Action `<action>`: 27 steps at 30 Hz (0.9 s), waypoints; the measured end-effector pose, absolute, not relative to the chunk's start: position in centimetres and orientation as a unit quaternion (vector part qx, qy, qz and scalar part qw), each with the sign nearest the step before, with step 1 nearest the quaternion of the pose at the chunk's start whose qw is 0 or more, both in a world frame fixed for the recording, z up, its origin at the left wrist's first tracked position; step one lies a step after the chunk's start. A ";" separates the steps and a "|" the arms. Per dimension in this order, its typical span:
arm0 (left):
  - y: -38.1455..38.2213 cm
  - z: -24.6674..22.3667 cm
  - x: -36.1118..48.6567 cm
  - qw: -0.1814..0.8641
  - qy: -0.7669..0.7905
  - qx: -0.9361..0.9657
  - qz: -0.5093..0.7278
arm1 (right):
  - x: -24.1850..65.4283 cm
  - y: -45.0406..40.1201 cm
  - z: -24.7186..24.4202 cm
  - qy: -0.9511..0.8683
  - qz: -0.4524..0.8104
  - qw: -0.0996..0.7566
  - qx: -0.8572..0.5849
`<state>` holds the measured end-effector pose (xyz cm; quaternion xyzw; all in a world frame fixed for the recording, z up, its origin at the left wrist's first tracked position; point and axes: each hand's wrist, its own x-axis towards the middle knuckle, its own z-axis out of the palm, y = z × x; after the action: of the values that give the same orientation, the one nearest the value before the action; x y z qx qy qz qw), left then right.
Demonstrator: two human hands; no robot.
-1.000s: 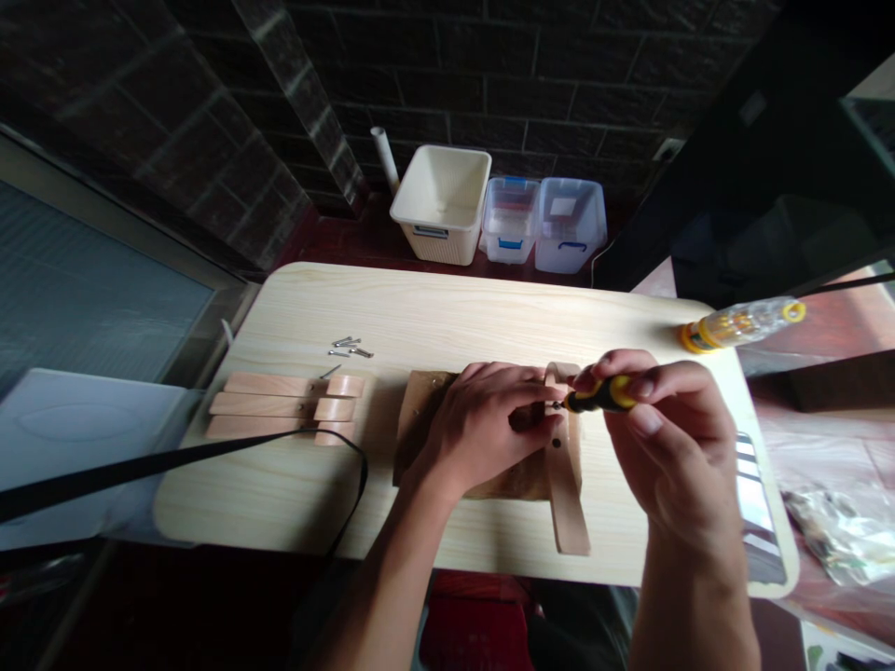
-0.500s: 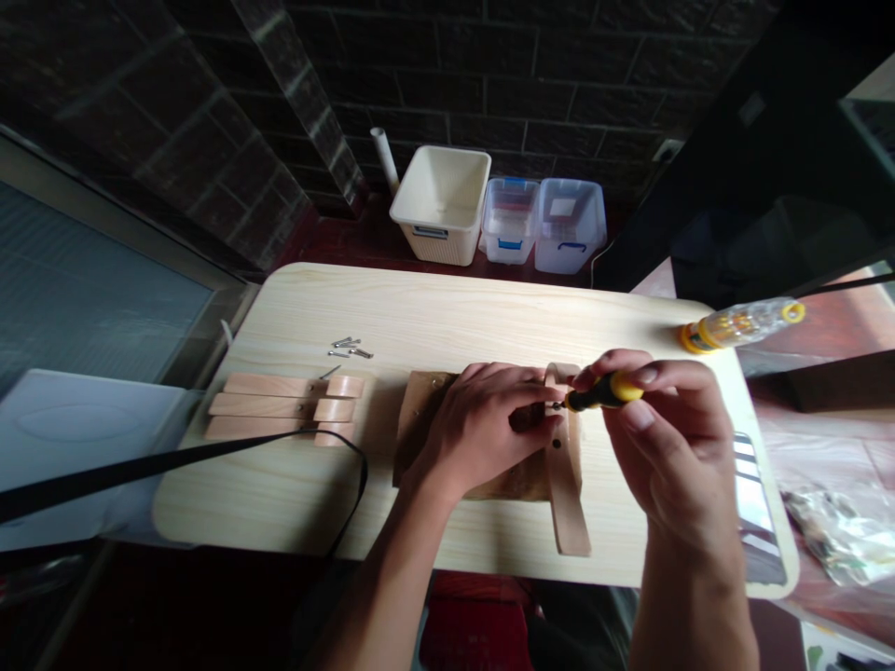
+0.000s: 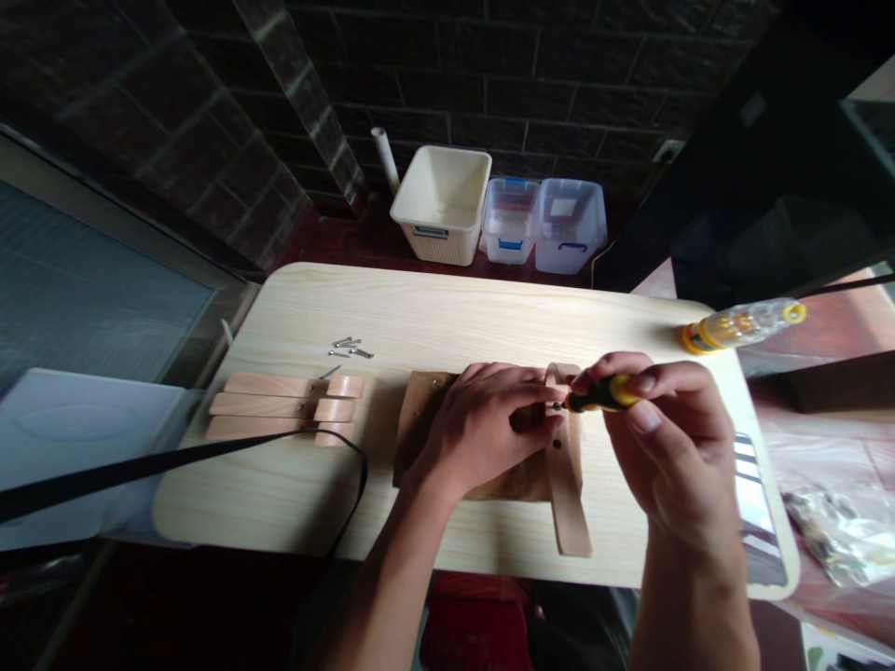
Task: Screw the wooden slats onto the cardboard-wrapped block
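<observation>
Apparently, the step is screw-driving: the right hand (image 3: 675,424) grips a black-and-yellow screwdriver (image 3: 607,393), tip at the wooden strip (image 3: 571,517) right of the table's (image 3: 454,312) centre; the left hand (image 3: 482,415), thumb and forefinger parted, braces the brown block (image 3: 421,399). Further turning seemingly calls for steady alignment.

- We lay our left hand (image 3: 482,415) over a brown block (image 3: 507,483), thumb and forefinger reaching a light wooden strip (image 3: 570,513) at its right end.
- In our right hand (image 3: 675,438) we grip a black-and-yellow screwdriver (image 3: 607,393), its tip at that strip.
- To our left on the counter (image 3: 447,312) we see loose screws (image 3: 351,349), three wooden slats (image 3: 264,404) and three short wooden pieces (image 3: 339,409).
- Beyond the counter we see a cream bin (image 3: 442,244) beside two clear boxes (image 3: 570,256).
</observation>
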<state>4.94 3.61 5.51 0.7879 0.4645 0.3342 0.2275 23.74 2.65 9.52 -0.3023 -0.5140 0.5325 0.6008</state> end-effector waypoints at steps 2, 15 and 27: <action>3.6 5.5 5.0 0.231 0.467 0.787 0.330 | 23.8 2.6 9.6 -0.513 0.532 0.599 -0.308; 3.6 5.6 5.1 0.231 0.467 0.785 0.334 | 23.7 2.7 9.7 -0.511 0.526 0.598 -0.324; 3.6 5.7 5.0 0.229 0.469 0.788 0.326 | 23.8 2.7 9.4 -0.512 0.525 0.598 -0.323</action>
<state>5.05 3.58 5.69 0.7877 0.4695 0.3264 0.2295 23.80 2.75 9.45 -0.3235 -0.5122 0.5252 0.5976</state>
